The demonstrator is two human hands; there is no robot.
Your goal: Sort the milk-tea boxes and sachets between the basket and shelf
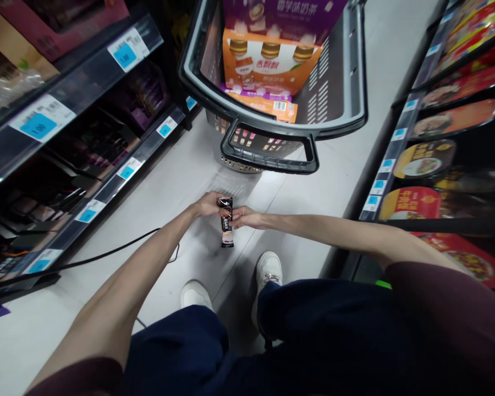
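Observation:
A small dark snack packet (226,223) with an orange and white lower end hangs upright between both hands, above the pale floor. My left hand (207,204) pinches its top end from the left. My right hand (246,218) grips its middle from the right, fingers closed on it. Just beyond the hands stands a grey shopping basket (272,148) with its handle toward me. It holds an orange drink carton (272,69) and a purple carton (280,16) behind that.
Dark shelves with blue price tags (37,125) run along the left. Shelves of round red and orange food packs (421,159) line the right. A black cable (107,254) lies on the floor. My white shoes (268,269) and dark trousers fill the bottom.

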